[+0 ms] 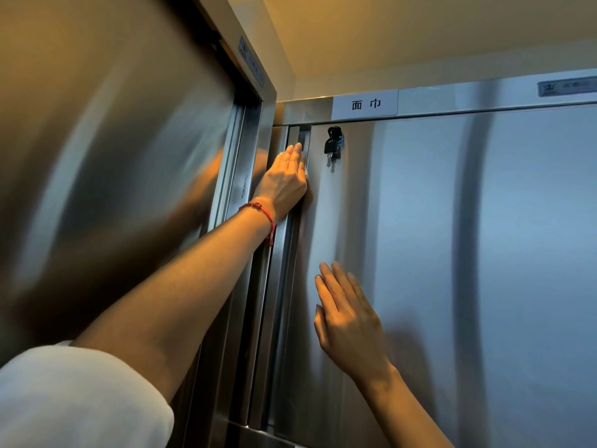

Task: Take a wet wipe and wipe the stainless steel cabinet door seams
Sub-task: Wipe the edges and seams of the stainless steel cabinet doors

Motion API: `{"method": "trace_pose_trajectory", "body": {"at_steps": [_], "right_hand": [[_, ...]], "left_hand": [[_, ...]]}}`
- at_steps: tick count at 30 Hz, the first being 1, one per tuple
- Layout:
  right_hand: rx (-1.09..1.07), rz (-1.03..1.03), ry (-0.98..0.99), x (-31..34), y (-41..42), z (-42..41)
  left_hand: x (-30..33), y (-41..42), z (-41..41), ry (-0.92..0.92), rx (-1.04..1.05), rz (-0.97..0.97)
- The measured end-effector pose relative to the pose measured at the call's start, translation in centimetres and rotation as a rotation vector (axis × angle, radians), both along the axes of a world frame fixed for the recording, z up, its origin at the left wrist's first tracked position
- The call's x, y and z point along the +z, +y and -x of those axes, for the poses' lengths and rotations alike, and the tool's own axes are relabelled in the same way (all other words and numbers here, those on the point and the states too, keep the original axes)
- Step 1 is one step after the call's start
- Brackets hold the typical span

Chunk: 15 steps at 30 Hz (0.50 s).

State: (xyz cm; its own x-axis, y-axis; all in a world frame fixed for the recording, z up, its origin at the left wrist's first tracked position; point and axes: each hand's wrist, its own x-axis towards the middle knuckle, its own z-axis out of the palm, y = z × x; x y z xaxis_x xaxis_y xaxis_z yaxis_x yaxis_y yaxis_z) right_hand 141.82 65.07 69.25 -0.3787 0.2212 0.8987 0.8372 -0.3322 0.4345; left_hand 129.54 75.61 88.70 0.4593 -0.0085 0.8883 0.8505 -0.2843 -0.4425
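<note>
- The stainless steel cabinet door (452,253) fills the right side: a flat, brushed metal panel with soft vertical streaks of reflected light.
- Its left edge meets a narrow vertical door seam (292,227), a dark recessed channel between the door and the neighbouring frame.
- The left hand (286,182) reaches up along that seam with fingers straight and close together, pressing flat against the metal near the top of the door.
- A sliver of white, the wet wipe (304,171), shows at the right edge of this hand, trapped between palm and door; most of it is hidden under the hand.
- A red string bracelet (260,211) circles the left wrist, and a white sleeve (80,399) covers the upper arm at the lower left.
- The right hand (347,321) lies lower on the door, fingers straight and slightly spread, flat on the steel and holding nothing.
- Just right of the left hand's fingertips, a black key (332,142) sits in a lock near the door's top corner, with a second key hanging below it.
- Above the door, a white label (365,104) with two dark characters is fixed to the steel top rail.
- To the left stands another stainless steel cabinet (129,156) at an angle, its surface blurred with reflections of the arm.
- A small plate (567,87) with unreadable print sits on the rail at far right.
</note>
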Motion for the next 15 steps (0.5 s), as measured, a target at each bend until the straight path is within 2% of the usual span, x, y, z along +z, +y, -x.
{"method": "trace_pose_trajectory", "body": {"at_steps": [8, 15], "right_hand": [[0.001, -0.001, 0.009, 0.0, 0.0, 0.1], [0.001, 0.004, -0.003, 0.0, 0.2, -0.1]], "left_hand": [[-0.8, 0.2, 0.0, 0.008, 0.011, 0.004], [1.5, -0.3, 0.0, -0.013, 0.023, 0.004]]}}
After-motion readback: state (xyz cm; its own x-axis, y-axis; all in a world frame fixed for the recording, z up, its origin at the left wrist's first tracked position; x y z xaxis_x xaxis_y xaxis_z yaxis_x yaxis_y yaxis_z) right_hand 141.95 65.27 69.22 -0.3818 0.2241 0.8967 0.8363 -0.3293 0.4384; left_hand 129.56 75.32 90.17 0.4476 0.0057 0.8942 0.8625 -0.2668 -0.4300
